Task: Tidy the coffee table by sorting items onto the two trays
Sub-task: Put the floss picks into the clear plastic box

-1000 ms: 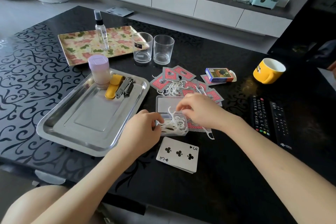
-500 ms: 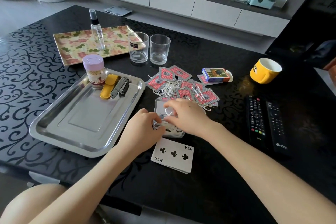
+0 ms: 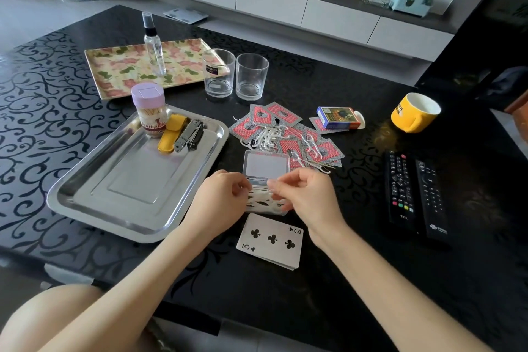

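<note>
Both hands are at lower centre of the frame over a clear floss box (image 3: 265, 166) that sits on the black patterned counter (image 3: 43, 123), lid flipped up toward the top of the frame. The left hand (image 3: 224, 201) has its fingers curled round the box's left side and holds it. The right hand (image 3: 310, 200) has its fingers narrow, thumb and forefinger pinching at the white floss picks (image 3: 261, 198) piled in the box base. More loose picks (image 3: 267, 136) lie just above the box on the scattered red-backed cards (image 3: 285, 134). A face-up deck (image 3: 271, 238), three of clubs on top, lies just below the hands. The steel tray (image 3: 128, 188) is left of centre and carries a toothpick jar (image 3: 150, 108) with a lilac cap, a yellow pouch (image 3: 171, 134) and nail clippers (image 3: 190, 134), all bunched at its upper end. The floral tray (image 3: 114, 71) is at upper left with a spray bottle (image 3: 154, 46) upright on it. Two empty glasses (image 3: 218, 73) stand side by side just right of the floral tray, off it. A card box (image 3: 338, 118) lies right of the scattered cards, a yellow mug (image 3: 414, 113) farther right, and two black remotes (image 3: 400, 186) lie side by side at the right edge.
</note>
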{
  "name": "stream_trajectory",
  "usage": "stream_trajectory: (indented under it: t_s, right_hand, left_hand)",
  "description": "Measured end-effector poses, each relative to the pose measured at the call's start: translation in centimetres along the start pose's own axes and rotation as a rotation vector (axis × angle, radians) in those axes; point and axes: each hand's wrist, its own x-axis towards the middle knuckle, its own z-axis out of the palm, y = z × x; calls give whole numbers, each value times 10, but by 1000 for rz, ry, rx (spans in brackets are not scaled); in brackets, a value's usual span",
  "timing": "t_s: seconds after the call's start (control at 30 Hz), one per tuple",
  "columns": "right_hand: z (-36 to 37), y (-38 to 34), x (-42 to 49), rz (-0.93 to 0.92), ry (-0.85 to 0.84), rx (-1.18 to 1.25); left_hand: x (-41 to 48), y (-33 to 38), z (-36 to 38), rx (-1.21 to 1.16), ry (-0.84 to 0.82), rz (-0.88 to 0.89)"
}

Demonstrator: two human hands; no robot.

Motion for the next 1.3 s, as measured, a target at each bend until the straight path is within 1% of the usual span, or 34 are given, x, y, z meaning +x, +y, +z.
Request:
stream_trajectory:
  t_s: [0.07, 0.13, 0.23, 0.33, 0.37, 0.43, 0.47, 0.53, 0.57, 0.63, 0.73, 0.8, 0.9, 0.93, 1.03, 1.1, 1.2, 1.23, 1.3]
  right_hand:
    - [1, 11, 1, -124, 102, -261]
    - [-2, 18, 0, -259, 163, -475]
    - [-1, 27, -3, -434, 193, -648]
    - [-1, 30, -4, -621, 155, -802]
    - [-5, 30, -2, -663, 153, -820]
    - [-18, 24, 8, -645, 215, -781]
    - [-26, 22, 18, -589, 278, -777]
    - [-43, 20, 39, -434, 347, -896]
    - [-49, 20, 49, -369, 325, -980]
    - [-56, 18, 63, -304, 235, -1090]
    - [-62, 15, 71, -285, 153, -1145]
    - [-67, 12, 73, -303, 159, -1183]
    - [-70, 12, 67, -324, 217, -1144]
    - [-70, 11, 66, -313, 207, -1113]
    - [-72, 2, 68, -242, 112, -1008]
    - [-76, -4, 74, -199, 93, -860]
    - [-73, -7, 79, -120, 48, -466]
    - [-70, -8, 79, -128, 36, -395]
    - [-62, -8, 79, -208, 20, -346]
  left_hand:
    - [-2, 0, 1, 4, 3, 5]
    - [-5, -1, 2, -5, -2, 13]
    - [-8, -4, 0, -23, -2, 16]
    - [-9, -4, -3, -26, 3, 16]
    - [-9, -4, -4, -29, 3, 14]
    - [-10, -3, -4, -44, 2, 6]
    - [-11, -4, -4, -48, 3, 1]
    - [-10, -3, -3, -50, 6, -4]
    - [-9, -2, -3, -51, 4, -4]
    - [-7, 0, -1, -55, -5, 1]
    - [-6, 4, -1, -56, -15, 13]
    - [-5, 5, -3, -54, -15, 14]
    - [-6, 4, -5, -48, -29, 6]
    - [-6, 4, -4, -52, -35, 2]
    - [-5, 3, -5, -70, -47, -13]
    - [-4, 2, -5, -69, -50, -12]
    - [-4, 2, -6, -63, -57, -8]
    - [-4, 1, -6, -57, -59, -7]
    - [-4, 0, -6, -44, -57, -8]
